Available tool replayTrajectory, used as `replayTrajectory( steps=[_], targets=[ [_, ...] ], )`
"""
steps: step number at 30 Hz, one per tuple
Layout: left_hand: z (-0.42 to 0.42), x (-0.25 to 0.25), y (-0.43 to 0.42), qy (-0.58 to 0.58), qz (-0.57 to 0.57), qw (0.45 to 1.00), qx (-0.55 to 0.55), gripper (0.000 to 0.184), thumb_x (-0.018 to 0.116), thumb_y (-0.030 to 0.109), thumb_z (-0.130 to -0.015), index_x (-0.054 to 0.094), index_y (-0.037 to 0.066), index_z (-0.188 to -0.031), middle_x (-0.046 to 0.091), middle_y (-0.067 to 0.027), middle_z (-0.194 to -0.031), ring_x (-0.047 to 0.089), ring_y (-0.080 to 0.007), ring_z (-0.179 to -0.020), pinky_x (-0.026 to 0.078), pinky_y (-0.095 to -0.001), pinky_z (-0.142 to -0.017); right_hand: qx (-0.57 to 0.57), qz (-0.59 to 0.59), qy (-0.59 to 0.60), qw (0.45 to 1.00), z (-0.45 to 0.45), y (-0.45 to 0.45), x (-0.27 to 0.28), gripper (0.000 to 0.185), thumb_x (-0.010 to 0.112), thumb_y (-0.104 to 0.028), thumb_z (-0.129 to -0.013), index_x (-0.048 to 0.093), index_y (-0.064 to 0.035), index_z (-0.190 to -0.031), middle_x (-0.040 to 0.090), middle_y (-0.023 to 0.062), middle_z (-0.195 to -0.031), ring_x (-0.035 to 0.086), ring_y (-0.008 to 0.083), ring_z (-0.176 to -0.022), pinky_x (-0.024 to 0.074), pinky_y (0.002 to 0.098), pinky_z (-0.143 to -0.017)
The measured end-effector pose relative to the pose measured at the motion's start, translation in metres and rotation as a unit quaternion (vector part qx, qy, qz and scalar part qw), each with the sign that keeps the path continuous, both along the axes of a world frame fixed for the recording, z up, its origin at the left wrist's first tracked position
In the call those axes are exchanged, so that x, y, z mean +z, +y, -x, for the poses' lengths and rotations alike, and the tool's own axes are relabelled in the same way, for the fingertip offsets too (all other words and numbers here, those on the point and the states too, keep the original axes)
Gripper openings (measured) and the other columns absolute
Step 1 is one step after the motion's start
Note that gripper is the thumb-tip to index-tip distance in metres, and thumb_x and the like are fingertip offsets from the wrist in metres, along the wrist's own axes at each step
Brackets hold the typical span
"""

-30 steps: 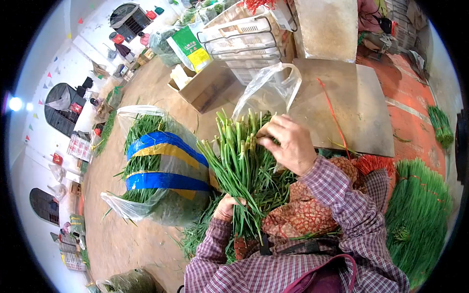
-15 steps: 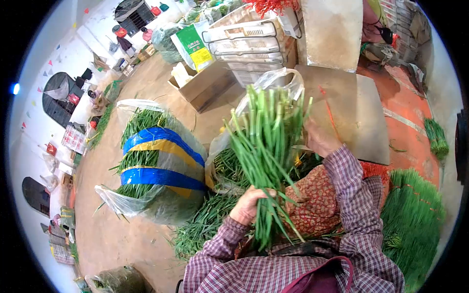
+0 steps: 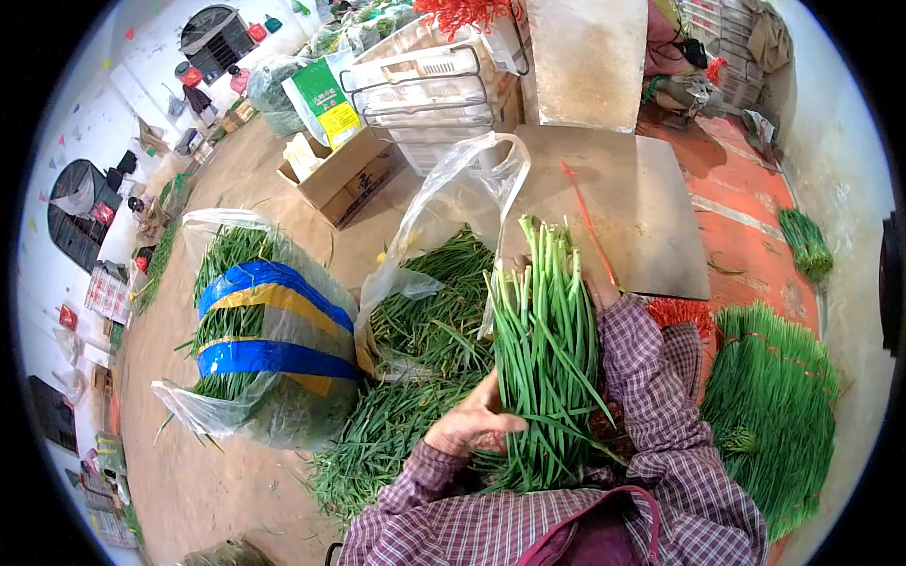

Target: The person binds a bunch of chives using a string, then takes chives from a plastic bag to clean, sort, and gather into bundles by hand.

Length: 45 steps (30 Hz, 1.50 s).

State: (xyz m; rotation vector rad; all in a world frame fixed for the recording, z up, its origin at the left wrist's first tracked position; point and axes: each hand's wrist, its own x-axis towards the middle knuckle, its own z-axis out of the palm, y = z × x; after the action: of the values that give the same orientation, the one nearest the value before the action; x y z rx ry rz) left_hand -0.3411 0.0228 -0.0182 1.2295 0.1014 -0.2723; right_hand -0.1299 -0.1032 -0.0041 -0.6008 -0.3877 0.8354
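Observation:
A thick bunch of garlic chives [image 3: 547,330] stands upright in front of my chest, pale stem ends up and leaves hanging toward my lap. My left hand [image 3: 472,417] grips its lower left side, thumb across the leaves. On the upper right, my right hand [image 3: 598,286] is around the back of the stems, most of its fingers hidden by the bunch. Beyond the bunch, an open clear plastic bag [image 3: 385,300] holds loose green leaves. A heap of loose leaves [image 3: 396,448] lies left of my lap.
A stuffed clear bag with blue and yellow tape [image 3: 274,357] stands at left. A cardboard box [image 3: 354,179], stacked white crates [image 3: 425,90] and a flat board [image 3: 613,208] are ahead. Red ties [image 3: 675,316] lie by my right arm. Bundled greens [image 3: 774,415] stand at right against my side.
The bunch has gone from leaning and spread to upright and more even, its stem tops lower. My right hand has moved behind the stems. The view has shifted slightly right.

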Motion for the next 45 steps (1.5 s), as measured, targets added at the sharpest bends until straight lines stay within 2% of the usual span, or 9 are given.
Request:
replayTrajectory(
  steps=[1,5,12,16,27,33,41,42,45],
  targets=[
    [0.002,0.009,0.005,0.028,0.054,0.998,0.019,0.114,0.077,0.003,-0.056,0.01,0.008,-0.149,0.024,-0.0122,-0.15,0.026,-0.0258,-0.136,0.026,-0.0404,-0.112,0.003,0.002,-0.007,1.0,0.003,0.001,0.0,0.067,0.064,-0.041,-0.085,0.04,-0.0038,-0.135,0.055,0.0105,-0.123,0.055,0.0194,-0.108,0.046,0.0336,-0.094],
    [-0.015,-0.016,0.021,-0.107,0.266,0.957,0.033,0.109,0.073,0.004,-0.058,0.012,0.006,-0.149,0.024,-0.0098,-0.151,0.03,-0.0218,-0.136,0.026,-0.0364,-0.111,0.022,0.003,-0.03,0.999,0.011,-0.001,0.003,0.061,0.066,-0.035,-0.085,0.046,-0.0028,-0.132,0.059,0.0098,-0.119,0.058,0.0177,-0.104,0.0464,0.0313,-0.093],
    [-0.05,0.048,0.011,-0.118,0.06,0.978,0.161,0.093,0.081,0.026,-0.068,0.029,0.001,-0.141,0.045,-0.008,-0.133,0.043,-0.0189,-0.122,0.033,-0.0331,-0.104,-0.05,0.146,-0.227,0.962,0.028,0.014,0.038,0.036,0.074,-0.018,-0.08,0.061,-0.0029,-0.11,0.065,0.0018,-0.1,0.059,0.0111,-0.093,0.048,0.0272,-0.083],
    [-0.061,0.07,0.0,-0.141,-0.037,0.962,0.23,0.075,0.081,0.02,-0.07,0.04,0.001,-0.129,0.052,-0.0087,-0.118,0.052,-0.0186,-0.109,0.043,-0.0318,-0.092,-0.116,0.181,-0.316,0.924,0.042,0.027,0.049,0.046,0.075,-0.015,-0.079,0.054,-0.0001,-0.118,0.063,0.0054,-0.105,0.058,0.0117,-0.094,0.0469,0.0274,-0.086],
    [-0.06,0.053,0.018,-0.072,0.117,0.938,0.32,0.046,0.071,0.006,-0.074,0.052,0.003,-0.115,0.061,-0.0043,-0.1,0.061,-0.0135,-0.087,0.052,-0.029,-0.079,-0.062,0.153,-0.162,0.973,0.032,0.02,0.056,0.025,0.067,-0.012,-0.085,0.061,-0.0017,-0.108,0.065,0.0034,-0.099,0.06,0.0111,-0.088,0.0484,0.0259,-0.078],
    [-0.064,0.054,0.016,-0.074,0.094,0.945,0.304,0.042,0.07,0.005,-0.074,0.053,0.003,-0.112,0.06,-0.0032,-0.098,0.06,-0.0123,-0.085,0.052,-0.0282,-0.076,-0.094,0.207,-0.414,0.881,0.027,0.032,0.063,0.037,0.074,-0.023,-0.079,0.061,-0.0014,-0.106,0.067,0.0041,-0.094,0.061,0.0118,-0.085,0.0488,0.0277,-0.079],
    [-0.061,0.035,0.027,-0.093,0.253,0.923,0.273,0.037,0.066,0.008,-0.075,0.051,0.004,-0.109,0.063,-0.0097,-0.095,0.063,-0.0225,-0.085,0.056,-0.0357,-0.077,-0.01,0.163,-0.113,0.98,0.024,0.019,0.047,0.026,0.065,-0.017,-0.086,0.062,-0.0025,-0.106,0.066,0.0088,-0.097,0.064,0.0146,-0.08,0.0525,0.0272,-0.074],
    [-0.059,0.028,0.035,-0.088,0.284,0.914,0.278,0.04,0.063,0.009,-0.077,0.049,0.01,-0.114,0.061,-0.0098,-0.098,0.062,-0.0295,-0.091,0.054,-0.0427,-0.082,-0.099,0.212,-0.116,0.965,0.019,0.012,0.044,0.034,0.063,-0.02,-0.086,0.057,-0.0008,-0.114,0.065,0.0114,-0.094,0.065,0.0178,-0.076,0.0558,0.03,-0.068],
    [-0.044,0.027,0.065,-0.152,0.343,0.89,0.26,0.037,0.064,0.013,-0.079,0.049,0.012,-0.113,0.057,-0.0056,-0.093,0.059,-0.0218,-0.085,0.054,-0.0381,-0.08,-0.181,0.169,-0.1,0.964,-0.019,-0.04,0.047,0.034,0.065,-0.026,-0.083,0.058,-0.0038,-0.109,0.064,0.0081,-0.081,0.064,0.0163,-0.064,0.0548,0.0291,-0.053]
  ],
)
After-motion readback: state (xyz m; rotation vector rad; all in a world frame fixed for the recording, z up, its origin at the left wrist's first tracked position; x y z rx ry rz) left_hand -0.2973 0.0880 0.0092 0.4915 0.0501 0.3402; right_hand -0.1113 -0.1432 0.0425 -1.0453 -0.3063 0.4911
